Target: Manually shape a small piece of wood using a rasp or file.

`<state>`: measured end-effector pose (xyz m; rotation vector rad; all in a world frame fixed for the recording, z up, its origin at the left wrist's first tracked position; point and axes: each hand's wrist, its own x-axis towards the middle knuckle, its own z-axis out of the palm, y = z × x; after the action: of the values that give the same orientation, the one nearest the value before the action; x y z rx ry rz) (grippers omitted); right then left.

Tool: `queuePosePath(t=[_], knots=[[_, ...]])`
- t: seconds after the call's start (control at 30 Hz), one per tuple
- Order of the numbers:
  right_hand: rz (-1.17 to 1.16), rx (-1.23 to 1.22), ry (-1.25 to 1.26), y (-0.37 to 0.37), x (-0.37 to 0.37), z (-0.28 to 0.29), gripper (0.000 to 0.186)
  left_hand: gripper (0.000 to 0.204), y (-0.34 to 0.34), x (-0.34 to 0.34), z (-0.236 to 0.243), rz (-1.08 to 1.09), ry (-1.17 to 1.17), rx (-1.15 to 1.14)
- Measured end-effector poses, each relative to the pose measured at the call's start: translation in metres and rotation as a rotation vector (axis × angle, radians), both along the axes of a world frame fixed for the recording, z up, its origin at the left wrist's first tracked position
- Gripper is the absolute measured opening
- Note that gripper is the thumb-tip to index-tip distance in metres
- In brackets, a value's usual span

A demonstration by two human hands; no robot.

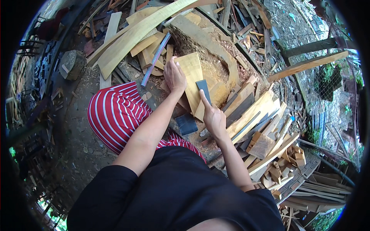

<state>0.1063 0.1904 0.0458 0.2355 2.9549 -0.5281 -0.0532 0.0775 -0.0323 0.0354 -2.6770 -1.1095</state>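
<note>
A pale, flat wooden board stands tilted in front of me, wider at its far end. My left hand is closed on its left edge near the top. Against the board's right side lies a dark grey flat strip, perhaps folded sandpaper. My right hand grips the strip's near end, with the index finger stretched along it. The rest of that grip is hidden under the hand. A dark square sheet lies on the ground just below the board.
Behind the board is a large, rough hollowed log with sawdust. Long curved planks and a blue-purple straight stick lie to the left. Stacked offcuts crowd the right. My knee in red striped cloth is at the left.
</note>
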Motion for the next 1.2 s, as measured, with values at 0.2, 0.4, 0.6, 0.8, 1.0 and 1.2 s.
queuePosePath(t=[0.2,0.4,0.6,0.8,1.0,1.2], knots=[[0.007,0.008,0.083,0.003,-0.088,-0.025,0.062,0.029,-0.006,0.004,-0.002,-0.063,0.005,-0.019],[-0.129,-0.409,0.237,0.020,-0.074,-0.041,0.051,0.040,-0.026,-0.006,0.013,-0.177,0.002,-0.108],[-0.424,-0.577,0.071,0.034,0.009,-0.028,0.051,0.073,-0.026,-0.046,0.050,-1.161,0.232,-0.760],[-0.492,-0.582,-0.010,0.029,0.038,0.004,0.052,0.092,-0.006,-0.083,0.066,-1.398,0.185,-1.185],[-0.369,-0.602,0.006,0.017,0.031,0.009,0.054,0.118,-0.032,-0.022,0.084,-0.951,-0.199,-0.972],[-0.268,-0.523,0.043,0.005,-0.001,-0.014,0.053,0.122,-0.030,0.051,0.055,-0.565,-0.457,-0.582]])
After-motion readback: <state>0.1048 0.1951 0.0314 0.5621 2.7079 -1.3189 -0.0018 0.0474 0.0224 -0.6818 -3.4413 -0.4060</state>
